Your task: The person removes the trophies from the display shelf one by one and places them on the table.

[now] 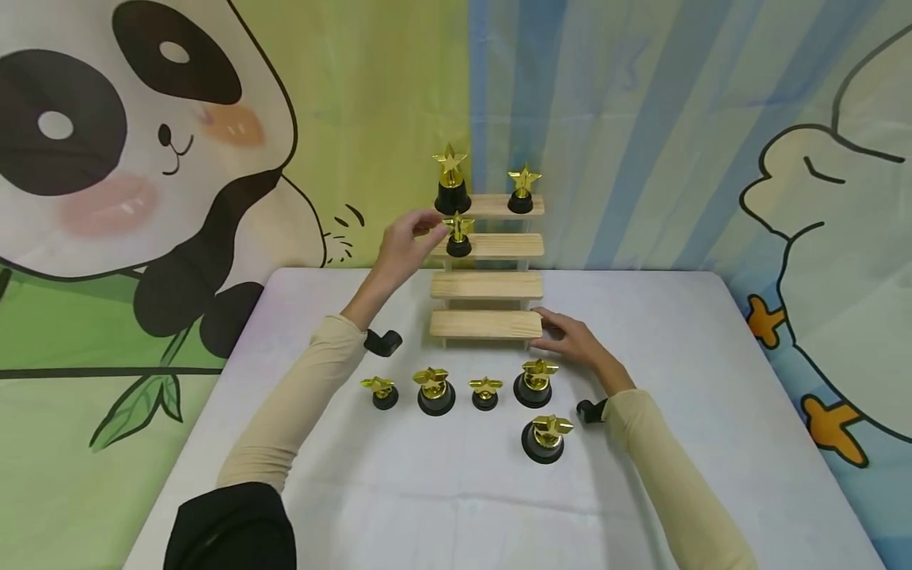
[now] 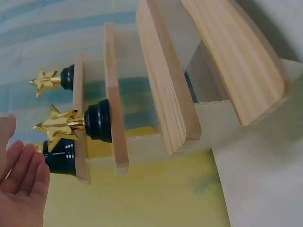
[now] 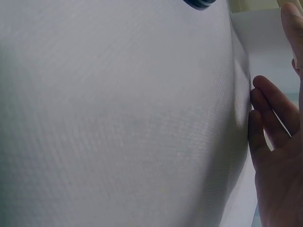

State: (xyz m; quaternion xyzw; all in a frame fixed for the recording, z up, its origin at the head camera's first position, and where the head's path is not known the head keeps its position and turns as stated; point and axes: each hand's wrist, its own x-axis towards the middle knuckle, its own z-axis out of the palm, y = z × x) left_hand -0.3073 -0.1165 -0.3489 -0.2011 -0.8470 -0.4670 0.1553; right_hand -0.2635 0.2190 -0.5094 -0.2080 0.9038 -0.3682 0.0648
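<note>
Nearest on the white bench one trophy stands alone, with a row of four trophies just beyond it. Past them, the right hand is beside the right end of the lowest tier of the wooden stand, fingers loosely bent with nothing seen in them; whether they touch the stand I cannot tell, but a light steadying touch there would seem wise, without pushing. Farther up, the small trophy stands upright near the left end of the second tier from the top, the left hand at its left, fingers spread apart from the thumb and holding nothing. Any adjustment would be best made low on the black base, and the hand drawn away sideways, clear of the star and the taller trophy behind. The head view overlaps thumb and star; the left wrist view shows a gap. Only the right wrist view shows the right palm side.
</note>
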